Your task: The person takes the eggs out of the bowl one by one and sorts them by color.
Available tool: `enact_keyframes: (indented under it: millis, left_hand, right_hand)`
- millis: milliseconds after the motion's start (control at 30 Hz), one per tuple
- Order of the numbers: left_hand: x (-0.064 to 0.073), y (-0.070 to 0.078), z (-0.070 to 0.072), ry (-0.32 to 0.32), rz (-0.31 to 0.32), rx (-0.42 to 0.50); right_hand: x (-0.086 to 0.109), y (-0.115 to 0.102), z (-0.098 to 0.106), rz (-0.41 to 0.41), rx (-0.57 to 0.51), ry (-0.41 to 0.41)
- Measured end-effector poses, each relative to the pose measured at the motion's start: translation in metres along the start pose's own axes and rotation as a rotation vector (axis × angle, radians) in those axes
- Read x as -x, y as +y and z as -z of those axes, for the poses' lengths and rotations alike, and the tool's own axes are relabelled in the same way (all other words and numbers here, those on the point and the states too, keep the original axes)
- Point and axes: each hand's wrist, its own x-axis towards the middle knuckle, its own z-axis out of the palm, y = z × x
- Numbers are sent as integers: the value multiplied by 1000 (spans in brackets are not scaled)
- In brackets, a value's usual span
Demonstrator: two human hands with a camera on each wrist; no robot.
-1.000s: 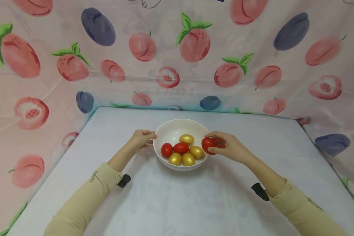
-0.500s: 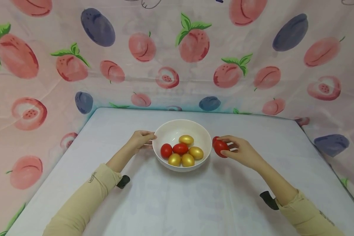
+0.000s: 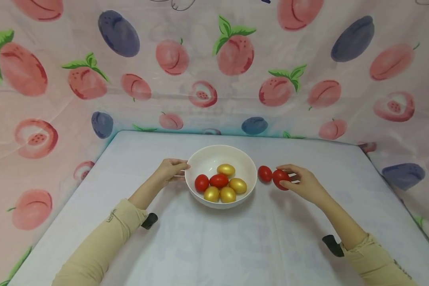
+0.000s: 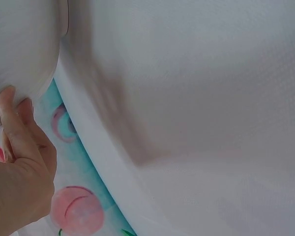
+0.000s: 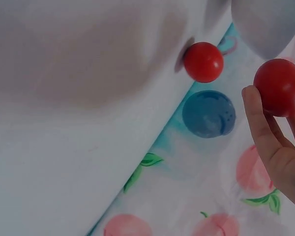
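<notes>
A white bowl [image 3: 219,154] stands mid-table with several golden eggs [image 3: 238,185] and two red eggs [image 3: 219,180] in it. My left hand [image 3: 169,170] pinches the bowl's left rim between thumb and fingers; the left wrist view shows those fingers against the bowl's outer wall [image 4: 22,44]. To the right of the bowl, my right hand [image 3: 304,183] grips a red egg [image 3: 281,179] between thumb and fingertips, also seen in the right wrist view as a held egg [image 5: 280,88]. Another red egg [image 3: 265,174] lies on the table between the bowl and the held one.
A pale cloth covers the table [image 3: 214,246]. Behind it and along the sides hangs a fruit-print curtain [image 3: 200,59]. Dark wrist-worn pieces [image 3: 332,245] stick out below both rolled beige sleeves [image 3: 107,238].
My right hand has moved right, away from the bowl's rim, with the red egg in its grip. The red egg on the table now shows in full. The left hand stays at the rim.
</notes>
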Motion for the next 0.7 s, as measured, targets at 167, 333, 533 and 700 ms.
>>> enact_keyframes:
  millis: [167, 333, 533, 700]
  left_hand:
    - [0, -1, -1, 1, -3, 0]
    - [0, -2, 0, 4, -6, 3]
    - [2, -1, 0, 4, -13, 2]
    - [1, 1, 0, 6, -8, -15]
  right_hand:
    - [0, 10, 1, -26, 1, 10]
    - [-3, 17, 1, -30, 5, 10]
    - [-10, 25, 1, -46, 18, 8]
    - [-16, 29, 2, -79, 12, 1]
